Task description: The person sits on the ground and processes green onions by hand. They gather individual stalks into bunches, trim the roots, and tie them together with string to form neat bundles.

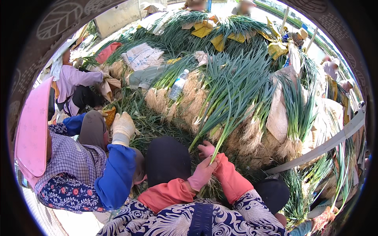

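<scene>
My left hand (203, 174), in a pink glove, is shut around the pale stalk of a green onion (223, 136). Its long leaves run up and to the right, while stringy roots hang below the glove. Just beyond it, my right hand (207, 149), also pink, crosses behind the stalk with its fingers pointing left. Those fingers lie close to the lower stalks of a big leafy bunch of green onions (227, 88); whether they grip anything is hard to see. Both forearms are in coral sleeves, between my dark-clad knees (169, 160).
Rooted green onion bundles (291, 141) form a large heap ahead, with a plastic water bottle (178, 84) and woven sacks (143, 56) on it. Leaf scraps (150, 125) cover the ground. A co-worker's gloved hand (123, 125) is close on the left. A pale curved strip (322, 147) crosses at right.
</scene>
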Demonstrator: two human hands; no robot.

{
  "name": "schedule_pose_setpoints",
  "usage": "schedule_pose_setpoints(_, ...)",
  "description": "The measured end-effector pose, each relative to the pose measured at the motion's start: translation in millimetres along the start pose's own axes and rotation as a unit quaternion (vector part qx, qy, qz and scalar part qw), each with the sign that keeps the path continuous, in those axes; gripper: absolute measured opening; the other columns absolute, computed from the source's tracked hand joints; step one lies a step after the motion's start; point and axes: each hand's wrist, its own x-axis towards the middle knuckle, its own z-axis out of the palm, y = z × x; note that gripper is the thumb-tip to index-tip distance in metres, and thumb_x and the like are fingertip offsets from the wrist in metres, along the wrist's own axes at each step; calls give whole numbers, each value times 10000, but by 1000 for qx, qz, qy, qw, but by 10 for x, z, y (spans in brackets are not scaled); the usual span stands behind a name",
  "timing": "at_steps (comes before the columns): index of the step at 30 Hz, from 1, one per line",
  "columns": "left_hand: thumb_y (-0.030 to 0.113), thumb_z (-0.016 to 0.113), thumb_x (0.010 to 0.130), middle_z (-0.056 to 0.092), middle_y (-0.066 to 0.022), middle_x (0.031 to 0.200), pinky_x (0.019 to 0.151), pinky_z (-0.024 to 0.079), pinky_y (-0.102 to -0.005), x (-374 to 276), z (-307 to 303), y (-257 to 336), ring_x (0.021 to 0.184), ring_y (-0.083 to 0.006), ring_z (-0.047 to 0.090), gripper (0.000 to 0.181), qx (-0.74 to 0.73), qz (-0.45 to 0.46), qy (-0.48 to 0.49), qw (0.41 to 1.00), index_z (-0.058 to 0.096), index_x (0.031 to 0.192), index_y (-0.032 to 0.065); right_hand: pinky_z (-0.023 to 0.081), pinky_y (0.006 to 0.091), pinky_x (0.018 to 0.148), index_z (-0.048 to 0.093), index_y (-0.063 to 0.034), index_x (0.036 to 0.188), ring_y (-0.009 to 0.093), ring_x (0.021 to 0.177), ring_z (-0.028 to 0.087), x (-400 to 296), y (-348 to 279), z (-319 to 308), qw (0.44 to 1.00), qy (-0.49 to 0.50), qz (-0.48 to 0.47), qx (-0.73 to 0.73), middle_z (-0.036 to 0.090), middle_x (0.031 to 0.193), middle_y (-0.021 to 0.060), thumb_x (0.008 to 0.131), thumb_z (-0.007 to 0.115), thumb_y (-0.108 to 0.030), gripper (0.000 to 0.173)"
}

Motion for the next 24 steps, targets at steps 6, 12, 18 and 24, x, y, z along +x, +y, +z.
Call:
schedule_pose_setpoints(6,119,462,997,596,-36,976,845,448,-251,99,-32,-8,893,-103,537,187,-57,83,52,994,576,1062,-15,555,387,557,561,9,1065,262,674,646,547,-186,128,994,21,3,109,635,824,136,892,624,-302,362)
schedule_pose_setpoints(12,117,491,984,620,-35,927,767,463,-232,201,-213,89,813,-98,552,164,-128,103,160,973,582,1000,-19,483,323,427,594,7,907,181,454,584,-714,-989,-360,970,165,-173,-48,613,665,107,927,550,-340,350)
schedule_pose_setpoints(18,237,475,1002,601,-37,861,695,488,-287,148,-52,-6,737,-128,564,251,-226,-133,-6,965,582,1100,32,458,326,402,584,22,886,202,427,574,-1150,-993,-766,982,139,-125,-19,598,621,109,940,538,-342,371)
schedule_pose_setpoints(24,359,496,988,547,-4,670,445,416,-272,-48,-83,14,513,-131,509,271,-205,-170,-63,962,570,1005,99,477,319,434,591,-4,931,186,461,586,-861,-324,-837,932,230,-239,-147,607,639,95,960,529,-339,342)
